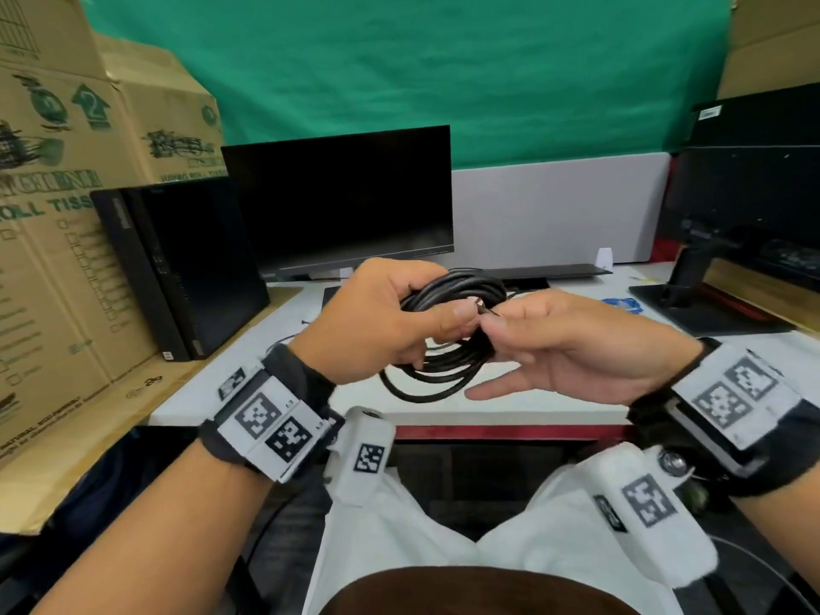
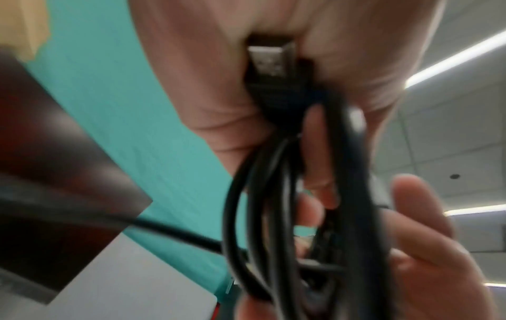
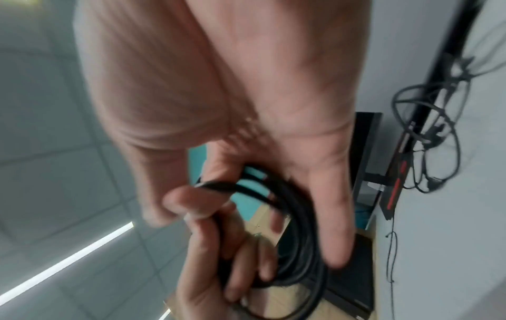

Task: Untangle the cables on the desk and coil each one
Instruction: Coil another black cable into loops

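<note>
Hands, two [image 1: 377, 321] [image 1: 572, 344], gripping one black coil [image 1: 448, 348].

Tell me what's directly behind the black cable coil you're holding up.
Behind the black cable coil lie the white desk, a flat black keyboard and the dark monitor. The left hand and right hand cover the desk patch just under it.

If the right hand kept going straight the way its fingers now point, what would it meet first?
Probably the left hand: the right hand points leftward past the coiled black cable they share, though depth is unclear.
</note>
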The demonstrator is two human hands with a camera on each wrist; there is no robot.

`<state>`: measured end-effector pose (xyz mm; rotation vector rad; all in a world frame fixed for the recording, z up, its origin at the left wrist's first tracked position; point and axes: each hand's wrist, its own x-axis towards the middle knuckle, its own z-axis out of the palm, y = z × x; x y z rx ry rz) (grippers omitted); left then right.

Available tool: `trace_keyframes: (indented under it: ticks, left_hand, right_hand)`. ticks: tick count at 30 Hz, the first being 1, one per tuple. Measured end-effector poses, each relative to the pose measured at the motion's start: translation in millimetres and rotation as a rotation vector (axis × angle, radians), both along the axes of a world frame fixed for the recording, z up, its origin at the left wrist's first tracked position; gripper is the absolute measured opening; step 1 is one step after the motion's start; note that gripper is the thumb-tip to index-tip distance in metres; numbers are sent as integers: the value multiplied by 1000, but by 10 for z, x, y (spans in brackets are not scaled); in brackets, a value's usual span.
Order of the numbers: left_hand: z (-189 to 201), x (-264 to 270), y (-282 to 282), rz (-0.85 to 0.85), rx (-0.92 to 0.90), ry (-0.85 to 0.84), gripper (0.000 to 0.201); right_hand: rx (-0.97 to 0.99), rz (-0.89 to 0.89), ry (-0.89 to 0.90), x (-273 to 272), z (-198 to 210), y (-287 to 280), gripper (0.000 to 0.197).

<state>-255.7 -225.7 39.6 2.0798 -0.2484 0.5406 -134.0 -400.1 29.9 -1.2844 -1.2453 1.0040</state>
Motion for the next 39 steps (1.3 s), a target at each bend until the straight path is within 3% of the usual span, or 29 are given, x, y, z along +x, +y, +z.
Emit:
trace_keyframes:
  ticks: [2,3,5,6,7,9,11,15,18,21,24,25,28,31,34,38,39]
  left_hand:
    - [15,-31,70,-6,20,2,8]
    - [8,-22,106,39,25,0,18]
    - [-20,24,158,148,46,-9,29]
    - [-30,44,162,181,69,-23,25]
    - [-36,63,161,199,103,-38,18]
    - [-49,90,170,211,174,-68,7]
    - [-66,93,192,220,237,-94,8]
    - [-105,99,213,265,380,-131,11]
    - [-141,114,202,306,424,-157,16]
    - [-104,102,269,351,313,-218,12]
    - [-55,52,382,299,95,-138,16]
    - [-63,40,388,233,-8,-88,19]
    - [-85,27,302,53,-307,17,25]
    - [-101,60,210,-44,-445,63,33]
    - [-131,76,153,-105,-558,67,33]
    - [-218,144,32,-108,-610,-13,28]
    - [-256,173,-7,-95,-623,-25,27]
  right_hand:
    - [-13,95,24,6,23,-30,26]
    - [-4,26,-56,13,22,-24,25]
    - [86,-320,-432,34,-21,22,22]
    - [159,-525,-596,25,-38,70,20]
    - [234,-672,-676,-4,-55,115,22]
    - [309,-780,-682,-35,-117,193,35]
    - [288,-740,-601,-42,-143,229,47]
    - [232,-367,-186,30,-115,176,48]
    - [224,-315,-157,136,-134,107,46]
    - [257,-357,-223,268,-105,50,45]
    - [262,-426,-203,383,-129,50,47]
    - [267,-487,-285,416,-162,75,45]
    - [238,-660,-783,501,-298,175,32]
    - [273,-767,-954,519,-384,213,24]
    - [302,-752,-772,439,-386,248,29]
    - [272,-411,27,264,-291,255,35]
    - [279,-364,78,237,-285,252,33]
